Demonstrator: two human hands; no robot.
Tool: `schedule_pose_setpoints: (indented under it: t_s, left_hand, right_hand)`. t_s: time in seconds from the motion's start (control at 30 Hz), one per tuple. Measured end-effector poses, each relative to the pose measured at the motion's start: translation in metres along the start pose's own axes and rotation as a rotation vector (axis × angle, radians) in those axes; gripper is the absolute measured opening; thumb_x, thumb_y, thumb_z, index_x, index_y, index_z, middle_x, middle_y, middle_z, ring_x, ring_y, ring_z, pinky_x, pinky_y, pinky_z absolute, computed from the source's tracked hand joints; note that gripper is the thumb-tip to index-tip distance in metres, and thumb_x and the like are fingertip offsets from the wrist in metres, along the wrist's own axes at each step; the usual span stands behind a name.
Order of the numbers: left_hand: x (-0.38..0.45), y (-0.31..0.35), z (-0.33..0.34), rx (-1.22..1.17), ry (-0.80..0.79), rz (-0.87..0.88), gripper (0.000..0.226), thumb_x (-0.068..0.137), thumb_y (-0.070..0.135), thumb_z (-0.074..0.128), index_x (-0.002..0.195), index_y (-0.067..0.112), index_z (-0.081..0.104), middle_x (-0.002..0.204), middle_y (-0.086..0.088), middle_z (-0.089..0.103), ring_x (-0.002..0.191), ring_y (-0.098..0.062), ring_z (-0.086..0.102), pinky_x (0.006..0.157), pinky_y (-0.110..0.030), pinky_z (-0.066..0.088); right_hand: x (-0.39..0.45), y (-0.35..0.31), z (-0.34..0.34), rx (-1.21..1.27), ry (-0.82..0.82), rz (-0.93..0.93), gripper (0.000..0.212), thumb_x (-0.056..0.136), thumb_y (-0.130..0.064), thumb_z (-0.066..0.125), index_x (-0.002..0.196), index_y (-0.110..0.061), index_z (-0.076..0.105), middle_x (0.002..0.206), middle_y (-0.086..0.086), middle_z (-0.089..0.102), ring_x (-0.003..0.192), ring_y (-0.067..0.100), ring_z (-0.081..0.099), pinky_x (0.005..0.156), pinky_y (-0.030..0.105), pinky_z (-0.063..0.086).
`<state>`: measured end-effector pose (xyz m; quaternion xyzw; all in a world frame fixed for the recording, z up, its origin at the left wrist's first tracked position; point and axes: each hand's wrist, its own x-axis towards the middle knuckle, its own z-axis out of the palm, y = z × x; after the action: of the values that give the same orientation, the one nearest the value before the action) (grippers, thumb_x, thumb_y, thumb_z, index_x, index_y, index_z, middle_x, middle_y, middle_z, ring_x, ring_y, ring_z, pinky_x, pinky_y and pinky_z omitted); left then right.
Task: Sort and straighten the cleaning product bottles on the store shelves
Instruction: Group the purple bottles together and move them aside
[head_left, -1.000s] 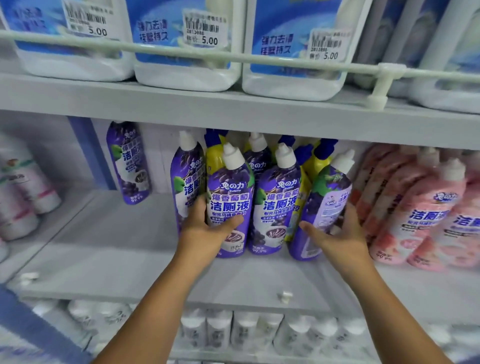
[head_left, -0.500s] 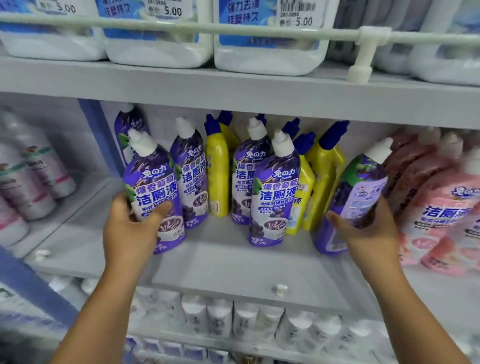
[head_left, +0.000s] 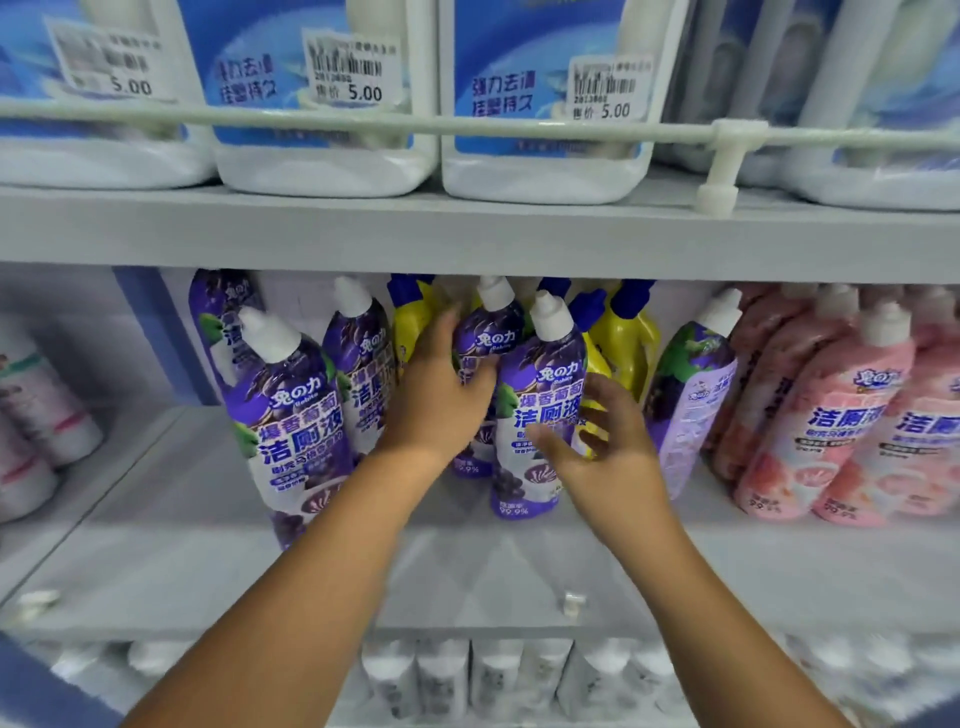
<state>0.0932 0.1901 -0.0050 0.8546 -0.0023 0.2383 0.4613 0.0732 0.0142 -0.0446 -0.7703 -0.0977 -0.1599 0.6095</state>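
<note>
Shelf (head_left: 156, 561) lies bare near its front edge; left hand (head_left: 441, 400) grips a rear purple bottle (head_left: 491, 332), right hand (head_left: 608, 447) spread beside the front purple bottle (head_left: 540, 415).

Both bare forearms reach up and forward from the lower corners of the view, converging toward the middle. The left hand (head_left: 436, 400) is raised higher, back of the hand toward the camera, fingers stretched upward and the thumb angled out to the right; whether the fingers curl round anything cannot be told. The right hand (head_left: 605, 441) sits slightly lower and just beside the left, its back also toward the camera, thumb pointing left and fingers (head_left: 610, 397) spread and loosely bent, not closed on anything. The two hands are near each other but apart. Both wrists are straight, in line with the forearms.
</note>
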Motion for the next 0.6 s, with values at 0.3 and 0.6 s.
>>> schedule_pose_setpoints:
  t_s: [0.3,0.6]
  left_hand:
    - [-0.012,-0.013,0.013,-0.075,-0.028,-0.038,0.042,0.094,0.023,0.068,0.133,0.028,0.054,0.103,0.015,0.065,0.095,-0.012,0.062,0.076,-0.023,0.041]
    - [-0.099,-0.018,-0.054,-0.267,0.127,-0.123,0.048,0.087,0.023,0.078,0.129,0.037,0.059,0.111,0.018,0.075,0.104,-0.004,0.071,0.096,-0.04,0.056]
  right_hand:
    - [0.001,0.009,0.002,0.053,-0.095,0.166,0.057,0.072,-0.014,0.091,0.113,-0.028,0.055,0.106,-0.01,0.073,0.097,0.004,0.071,0.078,0.026,0.06]
    - [-0.037,-0.002,-0.063,0.029,0.021,0.109,0.045,0.074,-0.007,0.084,0.112,-0.022,0.064,0.101,-0.01,0.078,0.093,0.008,0.074,0.076,0.023,0.06]
